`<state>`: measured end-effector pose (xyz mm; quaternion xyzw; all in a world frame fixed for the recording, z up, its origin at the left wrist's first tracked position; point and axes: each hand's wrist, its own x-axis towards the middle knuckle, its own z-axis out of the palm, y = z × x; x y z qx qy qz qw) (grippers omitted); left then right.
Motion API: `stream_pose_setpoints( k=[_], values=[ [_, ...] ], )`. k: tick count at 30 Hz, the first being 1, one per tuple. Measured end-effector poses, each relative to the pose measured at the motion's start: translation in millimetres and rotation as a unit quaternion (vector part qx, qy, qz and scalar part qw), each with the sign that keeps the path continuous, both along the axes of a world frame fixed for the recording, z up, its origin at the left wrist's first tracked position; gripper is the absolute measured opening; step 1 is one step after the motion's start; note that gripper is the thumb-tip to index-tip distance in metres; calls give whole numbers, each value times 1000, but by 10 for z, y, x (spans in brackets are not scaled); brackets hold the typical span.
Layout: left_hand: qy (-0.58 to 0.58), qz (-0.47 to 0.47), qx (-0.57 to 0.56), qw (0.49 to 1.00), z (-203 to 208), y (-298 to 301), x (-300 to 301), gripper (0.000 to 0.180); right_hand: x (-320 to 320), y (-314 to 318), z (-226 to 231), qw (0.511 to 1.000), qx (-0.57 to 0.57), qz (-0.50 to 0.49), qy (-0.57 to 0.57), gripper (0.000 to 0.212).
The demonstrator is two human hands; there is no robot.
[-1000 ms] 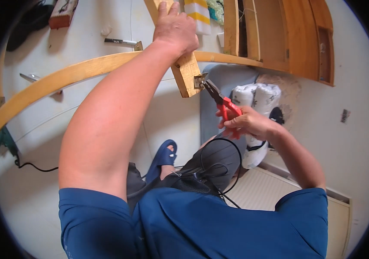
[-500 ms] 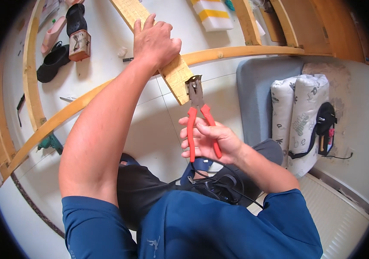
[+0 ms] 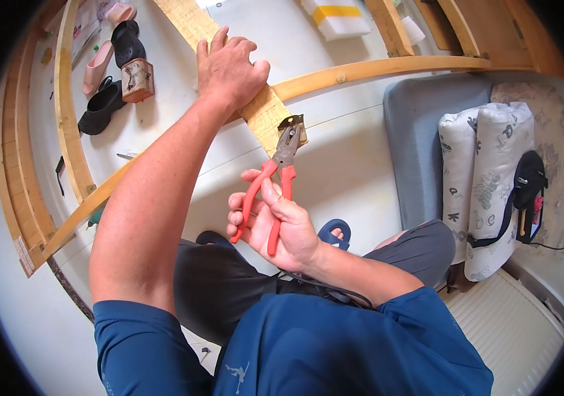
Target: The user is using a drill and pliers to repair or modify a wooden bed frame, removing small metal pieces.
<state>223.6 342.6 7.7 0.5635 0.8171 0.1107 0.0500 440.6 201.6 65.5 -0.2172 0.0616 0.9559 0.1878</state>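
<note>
A flat wooden board (image 3: 265, 119) slants from the top of the view toward me, lying across a wooden rail (image 3: 335, 76). My left hand (image 3: 232, 72) grips it from above, fingers bent over its face. At the near end sits a small dark metal bracket (image 3: 302, 125), tilted against the board. The jaws of red-handled pliers (image 3: 284, 153) meet this bracket; how firmly they bite cannot be made out. In my right hand (image 3: 288, 231) are the pliers' handles, spread apart, with the thumb at the right handle and fingertips curled round the left one.
Wooden frame bars (image 3: 71, 99) stand left. Beyond them lie black clogs (image 3: 102, 109), a pink shoe (image 3: 98, 66) and a wooden block (image 3: 138, 80). At right, a grey-blue cushion (image 3: 420, 138) leans beside a rolled white mat (image 3: 493, 178) and a black bag (image 3: 527, 188).
My right hand has swung left with the pliers, whose handles now slant down to the left. The bracket has tilted. My left hand stays on the board, and the view has shifted slightly.
</note>
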Motion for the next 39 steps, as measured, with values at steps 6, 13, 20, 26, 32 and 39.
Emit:
stream_pose_setpoints(
  k=[6, 13, 20, 26, 32, 39],
  values=[
    [4, -7, -15, 1000, 24, 18, 38, 50, -229, -58, 77, 999, -23, -41, -28, 22],
    [10, -9, 4, 1000, -15, -14, 2, 51, 374, 268, 13, 991, -28, 131, 7, 23],
    [6, -10, 11, 1000, -24, 22, 20, 51, 874, 948, -84, 946, -68, 315, 38, 30],
    [12, -7, 2, 1000, -41, 47, 26, 53, -63, 111, 120, 997, -48, 56, -39, 24],
    [22, -5, -10, 1000, 15, 8, 14, 54, 411, 307, -41, 987, -44, 152, 16, 27],
    [38, -12, 11, 999, -66, 8, 17, 53, 1015, 1508, -277, 880, -75, 465, 63, 33]
  ],
)
